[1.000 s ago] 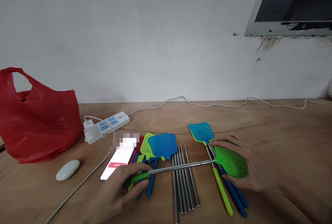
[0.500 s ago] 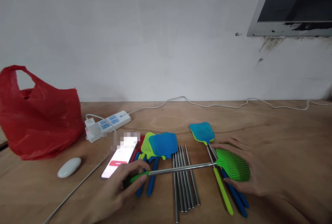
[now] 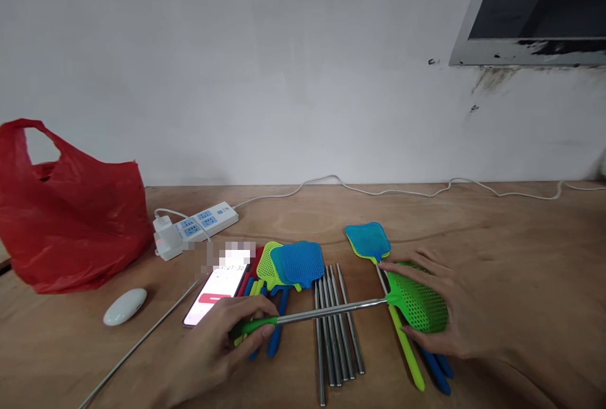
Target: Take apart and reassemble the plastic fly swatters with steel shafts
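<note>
A green fly swatter lies crosswise over the table, its metal rod [image 3: 326,312] spanning the pile of loose rods. My left hand [image 3: 213,346] is closed round its green handle [image 3: 250,326] at the left end. My right hand [image 3: 454,314] cups the green mesh head [image 3: 416,303] at the right end, fingers curled over its far and near edges. Under the head lie finished swatters: a blue head [image 3: 368,240] with a yellow-green handle [image 3: 407,352] and blue handles [image 3: 438,368].
Several bare metal rods [image 3: 336,327] lie side by side in the middle. Loose swatter heads, yellow-green and blue [image 3: 298,265], are stacked beside a phone [image 3: 215,292]. A power strip [image 3: 194,226], a white oval object [image 3: 125,306], a red plastic bag [image 3: 71,213] and a long thin rod [image 3: 137,346] sit at the left.
The green swatter and both hands have shifted slightly left and its handle end has dipped a little. Nothing else has moved.
</note>
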`<action>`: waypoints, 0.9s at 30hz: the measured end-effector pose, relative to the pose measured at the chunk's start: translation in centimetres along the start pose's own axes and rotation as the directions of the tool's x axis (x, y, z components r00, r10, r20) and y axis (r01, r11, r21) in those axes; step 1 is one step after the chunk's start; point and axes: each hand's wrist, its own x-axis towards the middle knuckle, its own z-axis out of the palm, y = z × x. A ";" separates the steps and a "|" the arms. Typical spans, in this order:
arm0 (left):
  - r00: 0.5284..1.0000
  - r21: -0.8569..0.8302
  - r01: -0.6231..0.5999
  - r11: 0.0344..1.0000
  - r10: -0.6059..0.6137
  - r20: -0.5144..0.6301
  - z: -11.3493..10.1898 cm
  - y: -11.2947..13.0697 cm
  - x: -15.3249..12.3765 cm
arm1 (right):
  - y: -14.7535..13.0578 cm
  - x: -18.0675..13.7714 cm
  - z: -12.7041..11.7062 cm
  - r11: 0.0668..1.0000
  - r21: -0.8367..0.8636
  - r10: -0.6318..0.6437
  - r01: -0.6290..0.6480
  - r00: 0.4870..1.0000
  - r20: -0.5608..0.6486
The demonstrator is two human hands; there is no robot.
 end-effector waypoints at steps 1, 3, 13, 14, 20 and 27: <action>0.999 0.014 -0.013 1.000 0.012 0.032 0.2 0.1 0.2 | -0.4 0.2 0.1 1.000 0.007 0.004 -0.004 1.000 0.007; 0.996 0.027 -0.024 0.999 0.021 0.092 0.4 0.5 0.6 | -1.3 0.6 0.6 1.000 0.007 0.012 -0.012 1.000 0.001; 0.993 0.057 -0.063 0.996 0.057 0.105 1.6 1.4 1.7 | -3.9 2.3 2.8 0.996 -0.084 -0.001 -0.008 0.995 -0.103; 0.993 0.057 -0.067 0.996 0.061 0.098 1.7 1.4 1.8 | -3.9 2.3 2.9 0.996 -0.089 -0.002 -0.007 0.995 -0.102; 0.977 0.106 -0.126 0.986 0.106 0.184 2.0 1.4 2.5 | -3.7 2.7 2.4 0.996 -0.088 -0.003 -0.003 0.998 -0.067; 0.973 0.305 -0.185 0.934 0.130 0.191 2.0 1.9 3.5 | -3.8 3.4 1.4 0.993 -0.115 -0.015 0.012 0.999 -0.032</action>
